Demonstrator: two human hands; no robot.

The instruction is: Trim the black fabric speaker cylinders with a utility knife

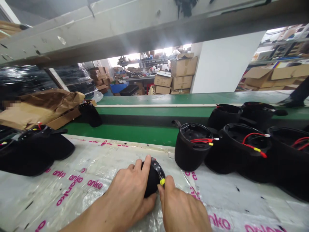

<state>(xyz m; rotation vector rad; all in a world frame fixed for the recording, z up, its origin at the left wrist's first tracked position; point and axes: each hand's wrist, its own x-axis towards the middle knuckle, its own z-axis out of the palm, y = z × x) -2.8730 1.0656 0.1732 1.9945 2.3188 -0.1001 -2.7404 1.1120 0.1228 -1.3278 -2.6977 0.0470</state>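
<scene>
A black fabric-covered round housing [151, 183] lies tilted on the plastic-covered bench, its open rim turned toward the right. My left hand [129, 187] is wrapped round its left side, with the index finger along the top near the rim. At the rim's lower edge, my right hand [182, 204] pinches at a small yellow piece [162, 181] between thumb and finger. Whether that piece belongs to a wire or a tool is unclear. The housing's underside and much of its body are hidden by my hands.
Several similar black housings [193, 151] with red wires stand at the right. More black housings [59, 143] are at the left, near a brown paper-lined carton [65, 117]. A green conveyor belt [135, 129] runs behind the bench, under a metal beam [145, 25].
</scene>
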